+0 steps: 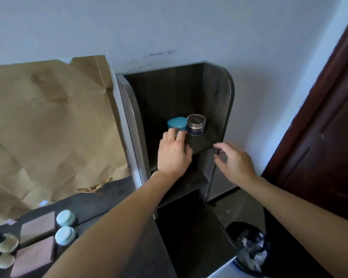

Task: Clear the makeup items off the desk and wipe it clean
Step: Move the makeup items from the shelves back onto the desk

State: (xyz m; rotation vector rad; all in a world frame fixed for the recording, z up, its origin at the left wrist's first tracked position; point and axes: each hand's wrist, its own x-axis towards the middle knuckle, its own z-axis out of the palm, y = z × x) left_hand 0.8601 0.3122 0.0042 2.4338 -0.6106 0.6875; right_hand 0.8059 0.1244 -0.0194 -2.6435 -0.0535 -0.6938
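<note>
Makeup items (65,217) sit on counter (92,205), left of shelf unit (227,97). On its upper shelf our left hand (174,155) lays straight fingers (171,135) against teal jar (177,123), beside clear jar (196,125); right hand (235,163) hovers empty, fingers spread. Stowing step, we judge; next calls for fetching more.

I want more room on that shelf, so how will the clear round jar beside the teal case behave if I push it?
The clear jar looks rigid and glossy, so probably slippery in a grip. Squat and upright on a flat base, it should slide rather than tip. It stands right beside the teal case, so a leftward push likely shifts both.
</note>
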